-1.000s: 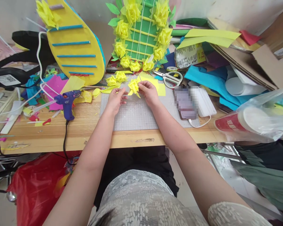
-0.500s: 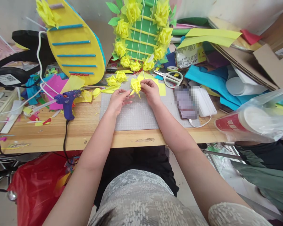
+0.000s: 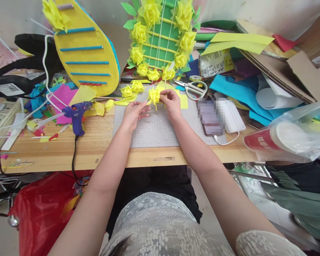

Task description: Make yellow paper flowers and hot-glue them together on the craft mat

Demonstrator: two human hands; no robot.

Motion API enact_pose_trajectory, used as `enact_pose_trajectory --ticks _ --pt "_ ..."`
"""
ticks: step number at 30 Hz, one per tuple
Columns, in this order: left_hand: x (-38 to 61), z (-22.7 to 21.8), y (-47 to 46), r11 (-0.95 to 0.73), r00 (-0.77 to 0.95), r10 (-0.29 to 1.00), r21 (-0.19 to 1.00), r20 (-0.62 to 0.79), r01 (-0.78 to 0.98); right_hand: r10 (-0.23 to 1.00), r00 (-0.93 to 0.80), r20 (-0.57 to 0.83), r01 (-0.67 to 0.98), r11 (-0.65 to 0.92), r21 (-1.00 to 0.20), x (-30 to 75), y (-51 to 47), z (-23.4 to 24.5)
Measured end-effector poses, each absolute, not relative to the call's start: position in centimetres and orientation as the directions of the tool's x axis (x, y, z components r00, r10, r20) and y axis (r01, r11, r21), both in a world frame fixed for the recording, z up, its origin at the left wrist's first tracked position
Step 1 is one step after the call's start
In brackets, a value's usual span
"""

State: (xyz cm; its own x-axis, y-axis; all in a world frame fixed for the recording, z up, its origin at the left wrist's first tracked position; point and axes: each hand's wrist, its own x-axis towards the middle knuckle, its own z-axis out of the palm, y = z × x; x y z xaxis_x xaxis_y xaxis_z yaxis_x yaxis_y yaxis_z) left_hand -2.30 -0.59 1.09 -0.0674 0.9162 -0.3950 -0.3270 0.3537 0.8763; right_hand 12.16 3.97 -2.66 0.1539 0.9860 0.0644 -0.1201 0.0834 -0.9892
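A yellow crepe-paper flower (image 3: 154, 95) is held between my two hands above the grey cutting mat (image 3: 154, 133). The thumb and index finger of my left hand (image 3: 132, 114) pinch its lower left petal, with the other fingers spread loosely. On the other side, my right hand (image 3: 171, 104) has its fingertips closed at the flower's right edge. A thin pale stick (image 3: 165, 84) pokes up just above those fingertips; its lower part is hidden. Behind the left hand lie finished yellow flowers (image 3: 132, 89), and flat yellow paper (image 3: 184, 101) lies behind the right hand.
A purple glue gun (image 3: 77, 115) stands at left. Scissors (image 3: 194, 89), a phone (image 3: 209, 115) and a white power bank (image 3: 230, 115) lie at right, near a bagged cup (image 3: 266, 137). Behind are a yellow panel (image 3: 85, 57) and a flower-edged green panel (image 3: 160, 41).
Hardly anything differs. The flower turns slightly between my fingers, and the whole view shifts a little.
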Motion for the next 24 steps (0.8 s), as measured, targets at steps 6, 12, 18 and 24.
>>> enact_pose_trajectory --ticks 6,12,18,24 --pt "-2.2 0.7 -0.6 0.262 -0.186 0.926 0.915 -0.328 -0.308 0.987 0.1 0.129 -0.045 0.134 -0.99 12.0 4.1 -3.1" --pt "-2.0 0.5 -0.6 0.195 -0.253 0.93 0.943 -0.265 -0.268 0.969 0.116 0.22 0.105 0.208 -0.972 11.9 4.1 -3.5" --pt "-1.9 0.8 -0.7 0.199 -0.283 0.92 0.944 -0.272 -0.262 0.963 0.124 0.238 0.188 0.213 -0.959 11.8 3.6 -3.3" --pt "-2.3 0.3 -0.1 0.173 -0.288 0.909 0.901 -0.302 -0.398 0.948 0.079 0.308 0.263 0.278 -0.924 11.6 3.1 -2.7"
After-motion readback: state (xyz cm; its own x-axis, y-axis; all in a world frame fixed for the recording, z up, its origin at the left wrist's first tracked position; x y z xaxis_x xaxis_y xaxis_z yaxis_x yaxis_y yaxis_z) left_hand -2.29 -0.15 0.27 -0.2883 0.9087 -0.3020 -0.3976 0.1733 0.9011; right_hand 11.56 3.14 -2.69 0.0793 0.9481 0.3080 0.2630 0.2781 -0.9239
